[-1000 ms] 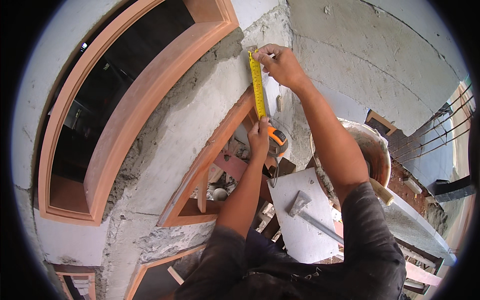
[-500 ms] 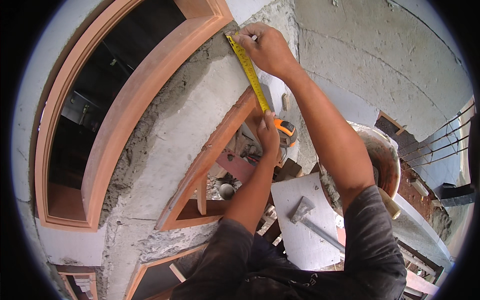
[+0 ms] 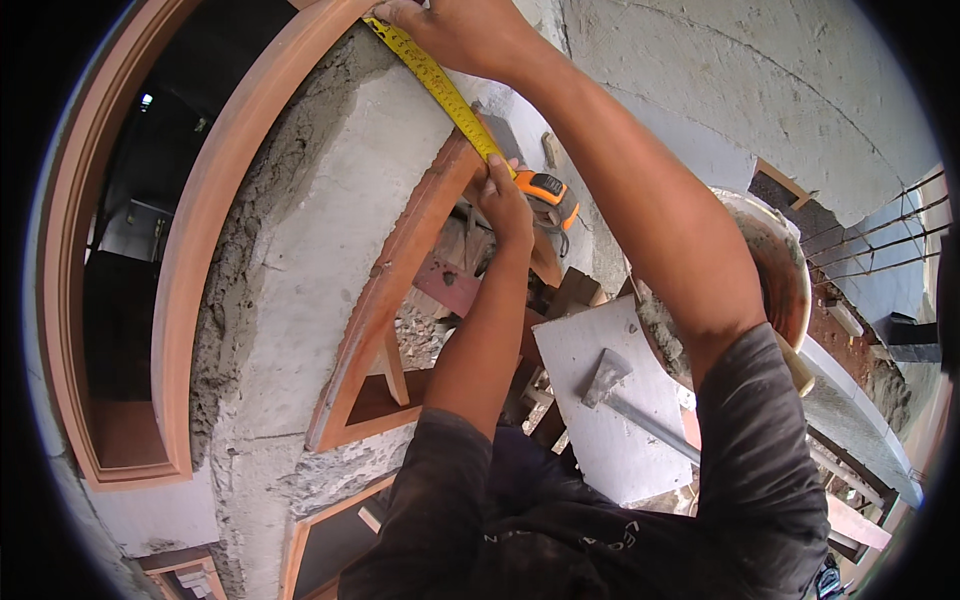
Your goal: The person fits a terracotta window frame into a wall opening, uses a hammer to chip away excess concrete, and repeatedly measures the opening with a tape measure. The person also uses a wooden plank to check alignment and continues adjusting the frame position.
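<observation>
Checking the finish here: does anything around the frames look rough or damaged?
Yes. The plaster beside the arched wooden frame is crumbly and unfinished, ragged along its edge. The yellow tape, stretched between right hand and left hand, spans it.

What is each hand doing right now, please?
Left hand: closed, pressing the yellow tape measure at its orange case.
Right hand: closed, pinning the tape's far end.

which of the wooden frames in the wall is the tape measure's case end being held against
The smaller curved wooden frame right of the plastered strip: the left hand presses the yellow tape onto its upper edge. The large arched frame further left is untouched there.
</observation>
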### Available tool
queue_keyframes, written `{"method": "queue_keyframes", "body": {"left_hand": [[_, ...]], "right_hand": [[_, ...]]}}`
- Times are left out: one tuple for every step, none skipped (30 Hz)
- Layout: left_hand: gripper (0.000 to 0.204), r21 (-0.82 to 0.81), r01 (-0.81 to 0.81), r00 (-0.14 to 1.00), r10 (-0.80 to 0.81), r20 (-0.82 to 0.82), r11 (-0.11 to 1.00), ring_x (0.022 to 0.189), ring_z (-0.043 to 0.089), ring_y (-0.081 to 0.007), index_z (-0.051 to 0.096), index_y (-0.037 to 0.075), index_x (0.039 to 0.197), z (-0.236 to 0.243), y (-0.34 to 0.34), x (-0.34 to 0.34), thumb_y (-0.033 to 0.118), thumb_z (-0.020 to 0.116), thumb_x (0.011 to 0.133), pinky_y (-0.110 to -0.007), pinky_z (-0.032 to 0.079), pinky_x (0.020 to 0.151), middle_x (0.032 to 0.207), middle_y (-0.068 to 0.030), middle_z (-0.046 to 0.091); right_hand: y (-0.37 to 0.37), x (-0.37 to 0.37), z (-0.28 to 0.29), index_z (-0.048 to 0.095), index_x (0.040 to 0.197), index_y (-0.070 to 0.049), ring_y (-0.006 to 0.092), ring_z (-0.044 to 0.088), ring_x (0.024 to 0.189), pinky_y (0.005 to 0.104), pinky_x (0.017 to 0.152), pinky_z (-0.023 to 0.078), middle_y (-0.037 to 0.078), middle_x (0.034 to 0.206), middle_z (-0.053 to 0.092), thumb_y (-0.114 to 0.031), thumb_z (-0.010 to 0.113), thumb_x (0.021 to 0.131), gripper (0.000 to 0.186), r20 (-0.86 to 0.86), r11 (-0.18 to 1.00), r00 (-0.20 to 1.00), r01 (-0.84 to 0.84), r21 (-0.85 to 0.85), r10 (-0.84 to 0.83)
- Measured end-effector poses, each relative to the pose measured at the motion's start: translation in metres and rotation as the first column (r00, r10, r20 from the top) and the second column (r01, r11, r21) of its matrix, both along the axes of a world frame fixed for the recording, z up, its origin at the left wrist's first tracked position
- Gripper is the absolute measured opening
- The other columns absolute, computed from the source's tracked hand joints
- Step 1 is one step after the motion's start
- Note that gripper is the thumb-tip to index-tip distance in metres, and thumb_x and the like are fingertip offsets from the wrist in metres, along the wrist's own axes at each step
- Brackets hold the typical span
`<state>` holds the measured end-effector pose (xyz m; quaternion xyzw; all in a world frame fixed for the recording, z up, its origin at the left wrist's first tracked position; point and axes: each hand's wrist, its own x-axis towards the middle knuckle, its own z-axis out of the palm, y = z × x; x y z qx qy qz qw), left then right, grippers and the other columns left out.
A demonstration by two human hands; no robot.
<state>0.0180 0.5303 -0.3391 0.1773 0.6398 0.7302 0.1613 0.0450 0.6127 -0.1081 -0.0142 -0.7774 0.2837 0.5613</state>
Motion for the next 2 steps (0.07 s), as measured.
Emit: {"method": "queue_keyframes", "body": {"left_hand": [[0.065,0.009,0.010,1.000,-0.010,-0.004,1.000,0.088,0.053,-0.0132,0.058,-0.010,0.113,-0.0030,0.0002,-0.0028,0.051,0.042,0.096,-0.024,0.043,0.078,0.102,-0.0124,0.062],[0.065,0.018,0.019,1.000,-0.019,-0.009,1.000,0.087,0.053,-0.0120,0.058,-0.010,0.113,-0.0060,0.0004,-0.0054,0.051,0.042,0.096,-0.023,0.043,0.077,0.102,-0.0121,0.062]], "right_hand": [[-0.0009,0.0009,0.0022,0.067,0.090,-0.001,0.0401,0.059,0.086,0.0445,0.078,0.047,0.025,0.088,0.062,-0.019,0.055,0.085,0.023,0.022,1.000,1.000,0.004,-0.023,-0.003],[-0.0021,0.0018,0.0041,0.068,0.091,-0.001,0.0398,0.059,0.087,0.0442,0.079,0.047,0.025,0.088,0.062,-0.020,0.055,0.085,0.024,0.044,0.999,0.999,0.008,-0.046,-0.006]]}}
